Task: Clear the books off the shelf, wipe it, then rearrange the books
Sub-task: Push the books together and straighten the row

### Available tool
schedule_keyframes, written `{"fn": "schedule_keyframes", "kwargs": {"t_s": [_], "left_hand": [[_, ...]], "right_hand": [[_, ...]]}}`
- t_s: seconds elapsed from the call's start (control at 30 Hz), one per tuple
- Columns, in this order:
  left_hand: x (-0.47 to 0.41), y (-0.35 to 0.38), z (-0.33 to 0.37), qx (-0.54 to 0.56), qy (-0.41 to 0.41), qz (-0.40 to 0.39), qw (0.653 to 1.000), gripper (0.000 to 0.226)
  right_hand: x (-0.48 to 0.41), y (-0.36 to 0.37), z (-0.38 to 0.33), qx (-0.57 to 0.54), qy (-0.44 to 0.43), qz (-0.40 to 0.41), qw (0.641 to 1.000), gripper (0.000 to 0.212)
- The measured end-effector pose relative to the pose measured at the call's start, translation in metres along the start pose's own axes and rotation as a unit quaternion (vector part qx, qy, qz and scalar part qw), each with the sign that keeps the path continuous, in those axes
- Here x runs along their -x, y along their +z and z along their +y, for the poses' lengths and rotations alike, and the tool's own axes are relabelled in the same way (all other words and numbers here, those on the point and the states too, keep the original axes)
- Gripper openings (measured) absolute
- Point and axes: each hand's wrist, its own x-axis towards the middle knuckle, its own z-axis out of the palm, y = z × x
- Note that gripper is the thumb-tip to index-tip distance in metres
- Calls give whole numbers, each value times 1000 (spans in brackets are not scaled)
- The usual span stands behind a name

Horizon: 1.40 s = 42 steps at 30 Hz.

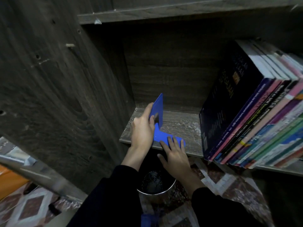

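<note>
A blue L-shaped bookend (pixel 159 115) stands on the left part of the dark wooden shelf board (pixel 180 126). My left hand (pixel 142 130) grips its upright plate from the left, thumb on the plate's near face. My right hand (pixel 175 154) lies flat with straight fingers on the bookend's flat foot at the shelf's front edge. A row of several books (pixel 255 120) leans to the left on the right part of the shelf, a dark-covered book (pixel 229 99) outermost. A gap of bare, dusty-looking board separates the bookend from the books.
The cabinet's dark side panel (pixel 57 95) rises at left and an upper shelf board (pixel 164 13) runs above. A round metal bin (pixel 155 187) stands on the patterned floor (pixel 237 190) below my hands. An orange object (pixel 9 181) sits at far left.
</note>
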Motion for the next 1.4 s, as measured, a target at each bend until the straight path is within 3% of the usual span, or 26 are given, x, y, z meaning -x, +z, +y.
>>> {"fn": "schedule_keyframes", "kwargs": {"t_s": [0.1,0.2,0.33,0.43,0.53,0.57,0.63,0.7,0.87,1.2,1.4], "left_hand": [[-10,0,-2,-13,2,-3,1000,47],[-23,-3,-9,-22,8,-26,999,50],[-42,-9,-27,-82,34,-78,993,58],[-52,-15,-40,-135,92,-77,984,64],[-62,-17,-55,-279,200,15,939,65],[-64,-18,-55,-345,210,11,914,65],[-67,-18,-54,-457,189,-33,868,67],[-70,-17,-53,-508,159,-40,846,71],[-74,-14,-53,-528,105,-38,842,70],[-84,-15,-64,-538,89,-14,838,70],[-81,-20,-57,-507,81,-37,857,74]], "right_hand": [[-17,-4,-1,-15,-3,-30,999,87],[-33,-4,0,-33,-1,-82,996,98],[-52,-7,-5,-38,0,-104,994,74],[-67,-9,-12,-62,-4,-110,992,74],[-82,-8,-19,-78,-6,-126,989,77],[-87,-8,-20,-77,-7,-128,989,77],[-95,-8,-22,-78,-10,-129,989,78],[-100,-7,-25,-81,-13,-133,988,78],[-110,-3,-33,-91,-13,-126,988,75],[-129,-4,-35,-86,-26,-145,985,66],[-127,-7,-33,-83,-34,-150,985,60]]}}
